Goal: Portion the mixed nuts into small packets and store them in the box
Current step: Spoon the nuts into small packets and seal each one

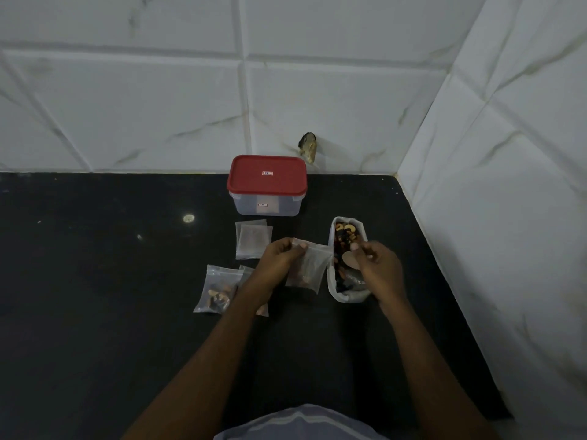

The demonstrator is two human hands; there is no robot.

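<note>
Small clear packet (307,268) pinched at top edge by left hand (279,258), held above black table (95,281). Right hand (376,263) curled over open nut bag (347,260), small wooden scoop (350,259) held. Filled packets (216,289) laid left; empty packets (253,239) stacked before red-lidded box (266,185), lid closed.

I count: 1 red-lidded box (266,203), 1 open nut bag (348,295), 1 tan scoop (349,260), 1 held pkt (307,269), 2 empty pkts (253,240), min. 2 filled pkts (216,289).
</note>
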